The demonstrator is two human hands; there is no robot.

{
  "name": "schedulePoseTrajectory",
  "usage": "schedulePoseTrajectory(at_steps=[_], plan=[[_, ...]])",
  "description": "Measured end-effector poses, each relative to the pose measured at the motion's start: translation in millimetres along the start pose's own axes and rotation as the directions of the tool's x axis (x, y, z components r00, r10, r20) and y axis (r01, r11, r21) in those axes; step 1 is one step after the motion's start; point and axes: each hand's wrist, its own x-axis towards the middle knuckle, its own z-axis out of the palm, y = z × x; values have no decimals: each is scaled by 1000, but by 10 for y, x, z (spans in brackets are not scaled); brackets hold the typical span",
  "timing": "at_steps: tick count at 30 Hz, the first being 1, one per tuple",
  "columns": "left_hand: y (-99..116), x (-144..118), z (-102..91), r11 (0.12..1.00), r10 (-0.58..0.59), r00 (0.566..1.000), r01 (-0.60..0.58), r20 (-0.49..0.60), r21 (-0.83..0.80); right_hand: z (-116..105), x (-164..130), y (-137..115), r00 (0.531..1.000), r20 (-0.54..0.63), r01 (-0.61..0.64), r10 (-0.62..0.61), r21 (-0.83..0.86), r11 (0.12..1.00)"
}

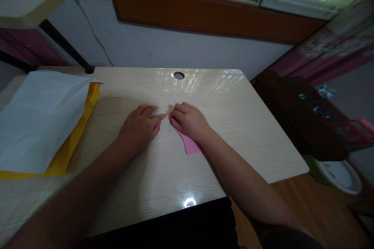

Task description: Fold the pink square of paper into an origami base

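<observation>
A folded piece of pink paper (193,146) lies on the pale wood-grain table, its narrow tip pointing up and left. Over its upper part, my right hand (188,118) has its fingers curled and pressed onto the paper, hiding much of it. My left hand (140,124) rests just left of it with the fingers apart. Its index finger reaches out to the paper's tip and seems to touch it. The thumb sits below, away from the paper.
Large white sheets (43,116) lie over yellow paper (62,153) on the table's left. A shelf (29,2) on black legs stands at the back left. The table (248,132) has a round cable hole (179,75) near its back edge. A basin (340,175) is at lower right.
</observation>
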Motion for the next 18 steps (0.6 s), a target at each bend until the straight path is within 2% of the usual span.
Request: schedulePoseTrajectory(at_steps=[11, 18], plan=[[-35, -7, 3, 1000, -26, 1000, 26, -9, -13, -83, -143, 189, 996, 2, 85, -88, 216, 973], [-45, -4, -14, 1000, -29, 1000, 29, -6, -11, -49, -153, 187, 995, -5, 99, -100, 229, 968]])
